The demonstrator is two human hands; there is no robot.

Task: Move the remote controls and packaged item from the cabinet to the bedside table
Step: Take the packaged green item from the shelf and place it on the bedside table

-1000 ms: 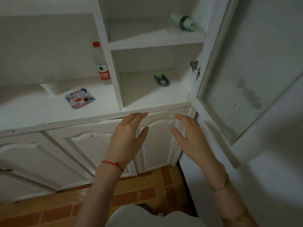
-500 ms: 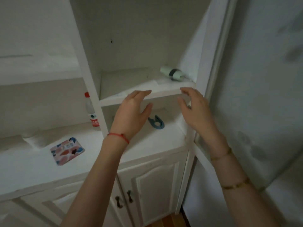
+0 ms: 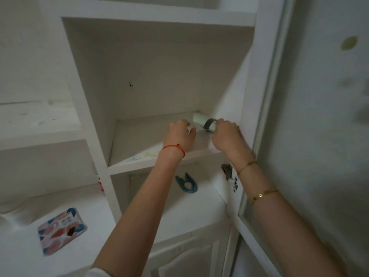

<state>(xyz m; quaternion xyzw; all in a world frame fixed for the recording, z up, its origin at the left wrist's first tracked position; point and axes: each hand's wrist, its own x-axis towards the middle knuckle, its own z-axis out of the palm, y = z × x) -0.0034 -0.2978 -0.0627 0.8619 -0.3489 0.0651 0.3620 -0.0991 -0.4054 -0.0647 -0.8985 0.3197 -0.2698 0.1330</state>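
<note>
A pale green cylinder with a grey band point(image 3: 201, 121) lies at the back right of the middle cabinet shelf point(image 3: 139, 144). My right hand point(image 3: 227, 134) has its fingers curled on the cylinder's right end. Just left of it, my left hand point(image 3: 180, 134) is on the shelf with its fingers bent down; whatever is beneath them is hidden. A flat colourful packet point(image 3: 61, 229) lies on the counter at lower left. No remote control is clearly visible.
A blue clip point(image 3: 187, 183) lies on the shelf below, under my arms. A red-labelled bottle point(image 3: 100, 183) stands mostly hidden behind the cabinet's upright. The open cabinet door point(image 3: 319, 136) stands close on the right, with its hinge point(image 3: 227, 169) by my right wrist.
The view tilted up from the lower doors to the shelves. Both hands rose from in front of the counter into the middle shelf, and the right one closed on the green cylinder.
</note>
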